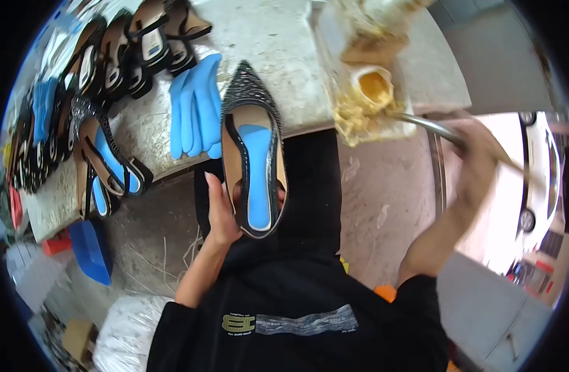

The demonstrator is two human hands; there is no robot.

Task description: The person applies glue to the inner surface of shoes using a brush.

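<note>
A black pointed shoe (250, 93) with a studded toe and a blue insole (258, 180) is held up by my left hand (221, 214), its heel end toward me and its toe pointing away. My right hand (473, 152), blurred, is closed round the handle of a brush (433, 127). The brush's far end reaches the yellow glue beside a glue-smeared container (375, 85) on a coated tray (393, 130). Several blue insoles (196, 105) lie on the table just left of the held shoe.
The worn white table (259, 31) spans the front. More black shoes (114, 56) stand at its left, and a shoe pair (105, 146) sits near the edge. Below are a blue dustpan (90, 248) and a white sack (132, 328). A white car (541, 173) is at far right.
</note>
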